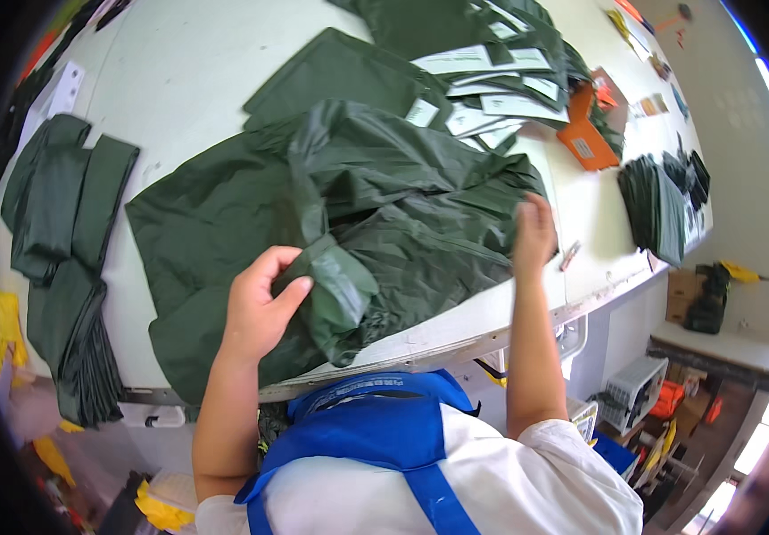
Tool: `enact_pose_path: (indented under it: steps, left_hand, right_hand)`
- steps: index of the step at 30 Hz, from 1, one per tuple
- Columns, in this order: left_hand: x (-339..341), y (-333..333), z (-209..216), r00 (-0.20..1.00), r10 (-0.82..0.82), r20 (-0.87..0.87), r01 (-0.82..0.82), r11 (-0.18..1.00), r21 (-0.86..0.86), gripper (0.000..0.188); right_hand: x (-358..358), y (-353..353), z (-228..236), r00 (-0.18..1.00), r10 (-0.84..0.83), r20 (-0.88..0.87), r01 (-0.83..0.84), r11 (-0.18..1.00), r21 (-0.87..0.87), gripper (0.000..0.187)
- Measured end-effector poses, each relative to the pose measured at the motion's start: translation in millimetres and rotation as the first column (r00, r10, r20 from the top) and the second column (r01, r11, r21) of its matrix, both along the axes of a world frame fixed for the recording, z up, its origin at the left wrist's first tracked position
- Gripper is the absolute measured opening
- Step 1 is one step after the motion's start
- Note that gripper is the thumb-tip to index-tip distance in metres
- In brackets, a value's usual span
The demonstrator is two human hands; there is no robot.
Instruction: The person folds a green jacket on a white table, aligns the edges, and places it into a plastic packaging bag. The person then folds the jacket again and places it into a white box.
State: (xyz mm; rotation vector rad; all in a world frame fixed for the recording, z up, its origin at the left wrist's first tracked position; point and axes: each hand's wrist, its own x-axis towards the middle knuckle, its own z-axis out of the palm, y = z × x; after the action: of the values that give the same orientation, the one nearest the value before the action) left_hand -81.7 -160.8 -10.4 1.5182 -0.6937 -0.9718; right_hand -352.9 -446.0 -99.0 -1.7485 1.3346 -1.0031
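White shirt (pixel 527 486) nearest, green garment (pixel 434 218) lies beneath the left fingers (pixel 276 259).

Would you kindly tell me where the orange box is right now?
In the head view, the orange box is toward the right of the white table, beside the labelled green packets, beyond the right hand.

The right grip (pixel 536 235) is motion-blurred, and the upper edge crops the green pile (pixel 402 25).
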Motion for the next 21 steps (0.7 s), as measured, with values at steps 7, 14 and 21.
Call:
enact_pose_path:
  steps: [7,14,21]
  left_hand:
    - [-16,-24,22,0.991,-0.129,0.018,0.13,0.991,-0.025,0.039]
    - [-18,-13,32,0.993,-0.113,-0.022,0.113,0.993,0.012,0.038]
    - [-20,-14,35,0.99,-0.127,-0.06,0.128,0.992,0.017,0.041]
  right_hand:
    - [-252,-87,-123,0.498,-0.506,-0.704,0.301,0.863,-0.406,0.06]
    - [-165,-92,-42,0.939,-0.268,-0.217,0.288,0.955,0.067,0.028]
    - [70,88,104,0.63,0.744,-0.224,-0.777,0.602,-0.184,0.038]
